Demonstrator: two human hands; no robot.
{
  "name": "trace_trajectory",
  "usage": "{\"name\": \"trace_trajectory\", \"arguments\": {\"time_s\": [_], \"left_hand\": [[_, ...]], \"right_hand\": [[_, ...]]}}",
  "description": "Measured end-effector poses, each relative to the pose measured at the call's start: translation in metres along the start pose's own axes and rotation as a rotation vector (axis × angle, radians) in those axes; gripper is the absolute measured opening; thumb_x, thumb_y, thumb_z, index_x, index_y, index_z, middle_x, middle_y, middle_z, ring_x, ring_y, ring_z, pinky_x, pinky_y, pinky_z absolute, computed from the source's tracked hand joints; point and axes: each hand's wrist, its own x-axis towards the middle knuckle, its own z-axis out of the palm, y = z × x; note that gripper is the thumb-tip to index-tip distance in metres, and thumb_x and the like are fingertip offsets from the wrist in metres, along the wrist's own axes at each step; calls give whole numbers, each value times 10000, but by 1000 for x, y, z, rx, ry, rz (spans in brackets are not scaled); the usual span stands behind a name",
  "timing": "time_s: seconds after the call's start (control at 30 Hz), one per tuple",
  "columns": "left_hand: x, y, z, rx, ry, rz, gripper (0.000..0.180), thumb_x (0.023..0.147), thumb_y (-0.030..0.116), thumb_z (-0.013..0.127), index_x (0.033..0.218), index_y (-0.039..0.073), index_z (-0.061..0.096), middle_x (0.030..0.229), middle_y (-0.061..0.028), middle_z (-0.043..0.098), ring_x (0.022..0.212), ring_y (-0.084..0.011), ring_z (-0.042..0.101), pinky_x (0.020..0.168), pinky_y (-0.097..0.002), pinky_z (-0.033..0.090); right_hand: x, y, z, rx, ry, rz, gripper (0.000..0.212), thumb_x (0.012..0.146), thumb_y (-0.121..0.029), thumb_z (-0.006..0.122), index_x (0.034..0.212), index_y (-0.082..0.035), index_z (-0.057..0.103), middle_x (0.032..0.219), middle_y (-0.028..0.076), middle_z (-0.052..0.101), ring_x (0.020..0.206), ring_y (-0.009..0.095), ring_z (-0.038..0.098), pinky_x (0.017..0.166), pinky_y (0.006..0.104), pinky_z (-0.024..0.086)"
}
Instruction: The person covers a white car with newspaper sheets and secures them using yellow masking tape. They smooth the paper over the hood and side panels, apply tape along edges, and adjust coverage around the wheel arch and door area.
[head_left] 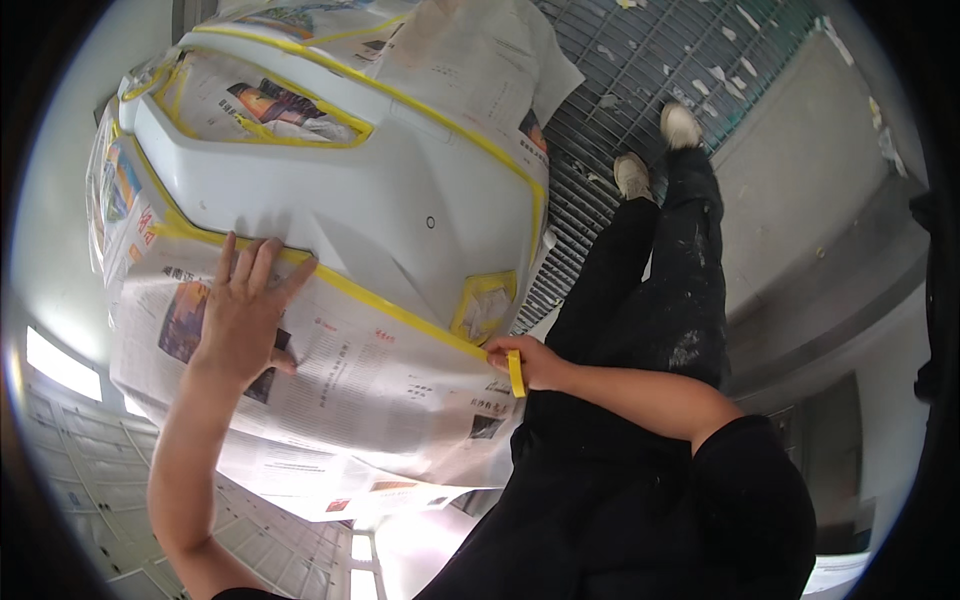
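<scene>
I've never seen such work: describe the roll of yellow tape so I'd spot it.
Find the large white panel bordered by newspaper. Follow the yellow tape strip along its lower edge rightward to the person's right hand. The roll is the short, thick yellow band there; other tape lies flat.

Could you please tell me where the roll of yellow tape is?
In the head view, the roll of yellow tape is slightly right of centre, in the right hand, by the right edge of the newspaper.
</scene>
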Motion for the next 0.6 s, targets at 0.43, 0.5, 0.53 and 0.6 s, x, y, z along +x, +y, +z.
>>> {"name": "trace_trajectory", "arguments": {"time_s": [0.43,0.5,0.53,0.6], "left_hand": [[10,7,-11,299,-23,110,1164,389,209,1008,1474,295,597,1447,-92,491,1435,-319,426,1282,-459,323],[11,11,-14,344,-38,108,1202,339,195,1024,1463,272,603,1431,-86,472,1416,-325,437,1253,-486,359],[12,12,-14,312,-11,140,1188,347,175,1023,1457,262,609,1429,-87,476,1408,-325,446,1240,-486,372],[14,14,-14,254,-75,65,1158,365,136,1021,1446,241,619,1424,-89,485,1391,-326,464,1213,-485,399]], "right_hand": [[-47,60,168,51,147,-274,409,1041,-111,662,1411,-99,489,992,117,714,872,218,736,779,321,565],[-50,61,175,-26,195,-370,559,1004,-80,695,1498,-123,436,977,120,721,836,245,754,726,338,582],[-50,61,177,-88,224,-451,649,980,-64,716,1544,-137,402,971,116,725,820,251,759,697,344,587],[-49,61,179,-195,306,-642,968,855,-5,807,1658,-160,287,924,87,713,749,227,743,642,326,593]]}}
